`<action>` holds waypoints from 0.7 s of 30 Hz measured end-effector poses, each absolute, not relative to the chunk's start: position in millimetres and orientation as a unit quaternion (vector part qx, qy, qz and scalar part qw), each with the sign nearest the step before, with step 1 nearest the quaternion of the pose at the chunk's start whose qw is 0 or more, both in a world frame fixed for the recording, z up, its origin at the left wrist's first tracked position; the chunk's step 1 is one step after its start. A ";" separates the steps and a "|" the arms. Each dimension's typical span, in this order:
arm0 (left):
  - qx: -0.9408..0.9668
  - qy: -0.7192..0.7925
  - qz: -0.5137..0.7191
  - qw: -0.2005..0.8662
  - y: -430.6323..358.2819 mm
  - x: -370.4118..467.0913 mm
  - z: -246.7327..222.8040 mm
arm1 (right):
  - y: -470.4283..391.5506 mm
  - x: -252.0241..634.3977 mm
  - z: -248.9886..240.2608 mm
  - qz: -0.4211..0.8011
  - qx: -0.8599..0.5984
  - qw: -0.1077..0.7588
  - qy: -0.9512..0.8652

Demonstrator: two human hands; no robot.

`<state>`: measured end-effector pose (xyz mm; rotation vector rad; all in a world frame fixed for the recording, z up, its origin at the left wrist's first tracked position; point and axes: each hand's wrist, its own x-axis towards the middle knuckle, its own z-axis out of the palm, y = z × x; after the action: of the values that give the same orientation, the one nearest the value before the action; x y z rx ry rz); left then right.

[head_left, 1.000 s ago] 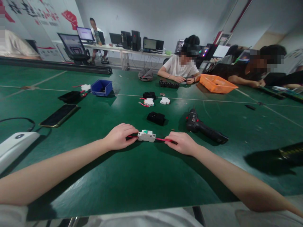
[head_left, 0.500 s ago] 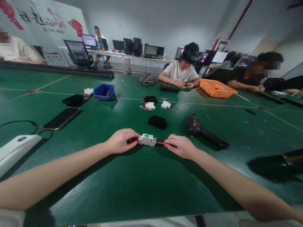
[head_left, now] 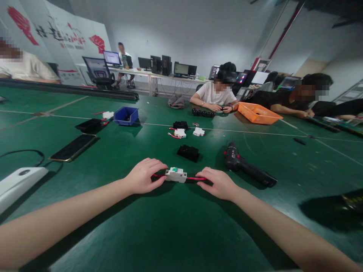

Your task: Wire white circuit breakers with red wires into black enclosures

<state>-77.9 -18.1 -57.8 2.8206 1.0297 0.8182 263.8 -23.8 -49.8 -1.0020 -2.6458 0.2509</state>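
Note:
A white circuit breaker (head_left: 176, 175) with a green switch lies in front of me, a red wire coming out of each end. My left hand (head_left: 146, 175) has thumb and fingertips at the breaker's left end, with the left wire passing between them. On the other side, my right hand (head_left: 217, 182) has its fingers closed around the right red wire (head_left: 194, 178); part of that wire is hidden by the fingers. Just beyond the breaker sits a black plastic piece (head_left: 188, 152). Farther back are two more white breakers, one with red wires (head_left: 179, 133) and another without visible wires (head_left: 199, 132).
A black cordless screwdriver (head_left: 246, 164) lies right of my hands. To the left are a phone (head_left: 74, 147), a white device (head_left: 21, 185) and a blue bin (head_left: 126, 116). An orange tray (head_left: 259, 113) stands near a person working opposite. A dark cylindrical object (head_left: 353, 200) is at far right.
The view has tilted up slightly, so everything sits lower. My left thumb and fingers have spread a little farther apart. The breaker stays between my hands.

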 end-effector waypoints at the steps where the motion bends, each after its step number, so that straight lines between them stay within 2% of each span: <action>1: 0.904 0.333 0.267 0.003 -19.4 -77.4 -56.8 | -24.5 264.4 -49.4 0.087 -0.351 0.150 -0.920; 4: 0.901 0.327 0.282 -0.048 -23.2 -75.4 -55.5 | -26.0 267.0 -47.3 0.064 -0.348 0.160 -0.922; 8: 0.899 0.301 0.291 -0.131 -30.9 -69.5 -56.5 | -21.4 278.7 -36.1 -0.049 -0.338 0.179 -0.923; 12: 0.918 0.259 0.231 -0.192 -38.5 -61.1 -56.2 | -7.7 311.2 -13.9 -0.132 -0.452 0.192 -0.861; 14: 0.924 0.257 0.204 -0.197 -39.6 -58.1 -55.5 | -0.4 334.6 -5.6 -0.151 -0.529 0.158 -0.820; 16: 0.925 0.266 0.193 -0.191 -39.1 -56.6 -55.3 | 6.3 357.9 -3.0 -0.138 -0.601 0.087 -0.783; 19: 0.921 0.274 0.201 -0.188 -37.4 -57.0 -56.4 | 15.6 382.3 -9.5 -0.043 -0.654 0.006 -0.756; 21: 0.916 0.277 0.214 -0.194 -36.9 -58.0 -57.4 | 22.0 388.9 -16.7 0.002 -0.668 -0.013 -0.744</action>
<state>-58.0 -36.9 -57.4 3.2994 0.9986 0.7723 388.9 22.0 -16.7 -2.1168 -2.3554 0.0061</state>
